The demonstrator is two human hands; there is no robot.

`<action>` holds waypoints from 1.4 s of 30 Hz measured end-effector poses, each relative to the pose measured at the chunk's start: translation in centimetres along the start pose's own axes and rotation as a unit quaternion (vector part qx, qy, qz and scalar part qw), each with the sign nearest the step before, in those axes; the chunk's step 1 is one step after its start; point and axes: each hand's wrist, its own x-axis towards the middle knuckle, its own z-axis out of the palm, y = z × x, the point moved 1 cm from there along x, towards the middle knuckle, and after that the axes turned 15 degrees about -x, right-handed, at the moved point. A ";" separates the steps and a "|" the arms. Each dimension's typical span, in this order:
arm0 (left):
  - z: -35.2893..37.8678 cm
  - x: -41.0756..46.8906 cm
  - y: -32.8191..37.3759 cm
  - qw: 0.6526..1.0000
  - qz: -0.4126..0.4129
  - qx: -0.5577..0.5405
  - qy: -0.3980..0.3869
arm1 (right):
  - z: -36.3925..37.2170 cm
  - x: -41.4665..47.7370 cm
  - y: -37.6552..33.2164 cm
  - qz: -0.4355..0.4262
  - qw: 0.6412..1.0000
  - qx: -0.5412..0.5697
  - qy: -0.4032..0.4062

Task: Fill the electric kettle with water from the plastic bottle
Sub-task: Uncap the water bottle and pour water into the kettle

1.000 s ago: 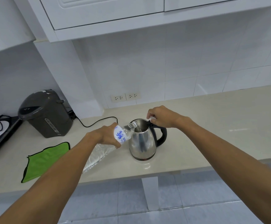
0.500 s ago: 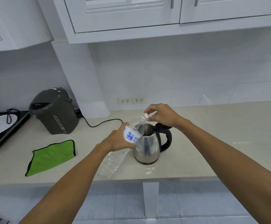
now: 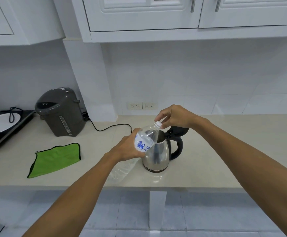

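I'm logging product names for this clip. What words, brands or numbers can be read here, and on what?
"SIN" over "W", blue, beside a blue lion-like logo: plastic bottle label, the rest cut off by its curve.
Kettle base band: print too small to read.
Grey water boiler front panel: marks too blurred to read.

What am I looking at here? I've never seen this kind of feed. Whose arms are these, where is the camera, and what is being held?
No machine here: a person wears one camera on the head, looking down at both bare hands. The left hand grips a clear plastic bottle, tilted with its neck over the open steel kettle. The right hand pinches the white cap at the bottle's mouth. The kettle stands on a pale counter, along with a green cloth and a grey hot-water dispenser to the left.
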 end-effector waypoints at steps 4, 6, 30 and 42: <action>0.1 -0.3 0.1 1.000 0.005 0.004 0.002 | 0.2 -0.1 -0.5 0.029 0.999 -0.018 -0.019; 0.2 -0.3 0.4 1.000 0.009 0.002 0.005 | 0.6 0.0 -0.9 0.047 0.997 -0.063 -0.019; -0.1 -1.7 0.7 1.000 0.002 -0.002 0.019 | 1.6 0.7 -3.2 0.041 0.979 -0.193 -0.047; 3.0 -2.5 -0.1 0.997 0.010 0.077 0.022 | 4.7 -0.5 -2.7 0.259 0.957 -0.056 -0.120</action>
